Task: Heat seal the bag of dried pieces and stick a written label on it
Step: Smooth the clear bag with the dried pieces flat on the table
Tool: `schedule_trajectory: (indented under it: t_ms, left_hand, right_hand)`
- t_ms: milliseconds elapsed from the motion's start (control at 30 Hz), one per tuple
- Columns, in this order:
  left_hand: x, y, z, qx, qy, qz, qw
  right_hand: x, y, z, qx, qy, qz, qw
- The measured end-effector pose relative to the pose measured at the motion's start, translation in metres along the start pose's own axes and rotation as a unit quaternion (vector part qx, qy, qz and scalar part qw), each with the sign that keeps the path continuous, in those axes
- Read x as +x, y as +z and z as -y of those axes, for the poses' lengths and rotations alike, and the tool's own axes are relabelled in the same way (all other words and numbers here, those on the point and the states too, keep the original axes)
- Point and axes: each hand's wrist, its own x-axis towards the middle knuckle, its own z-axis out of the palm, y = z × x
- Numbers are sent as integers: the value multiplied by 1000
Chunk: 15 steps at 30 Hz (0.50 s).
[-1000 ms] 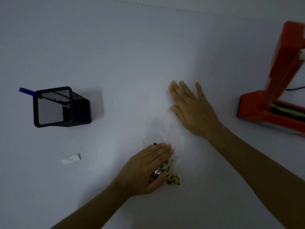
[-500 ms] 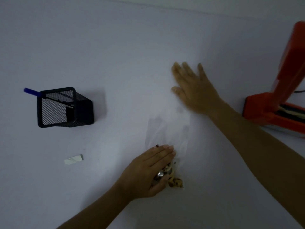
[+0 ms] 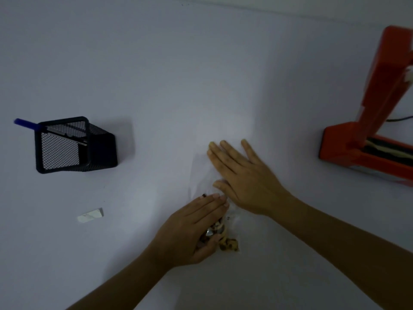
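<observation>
Starting at the far left, a black mesh pen holder [image 3: 74,145] stands on the pale tabletop [image 3: 156,74], and a blue pen [image 3: 25,123] pokes out of its top corner, slanting up to the left, with another thin grey item leaning inside that is too dim to identify. Just below and a little right of the holder, a small white label [image 3: 90,215] lies flat on the tabletop, well apart from everything else. Moving to the middle, the left hand [image 3: 192,229] comes in from the bottom edge and rests over the lower part of the clear plastic bag [image 3: 201,175], fingers curved over the cluster of dried pieces [image 3: 228,241], thumb tucked in below them, pinning that filled end down. The brown and yellowish pieces peek out beside the thumb. The bag itself lies flat on the tabletop in the centre, its empty upper part stretching away from the person, faint and hard to trace against the surface. Next, the right hand [image 3: 243,175] lies palm down on that empty upper stretch, fingers straight and slightly spread, pressing flat with nothing gripped; its thumb sits just beside the left fingertips. Over at the far right, an orange heat sealer [image 3: 357,144] sits with its arm raised, a dark cable [image 3: 400,119] trailing behind it, well apart from the bag.
</observation>
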Motion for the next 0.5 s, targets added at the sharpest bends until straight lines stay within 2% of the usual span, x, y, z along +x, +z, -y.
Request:
schedule_trajectory:
  t_ms: [100,233,333,500]
  left_hand:
    - [0,0,-1,-2,3,2,1000]
    - [5,-3,-1,1,7,-4,1000]
    - [5,-2,-2,-3,10,-6,1000]
    - [2,-1,-1,5,10,-6,1000]
  right_hand:
    - [7,-1,-14,-19,-18,11,1000]
    - [26,-8,-46,-25,94,1,995]
    - [31,-13,-38,-3,145,-34,989]
    - [14,-3,10,24,108,-34,993]
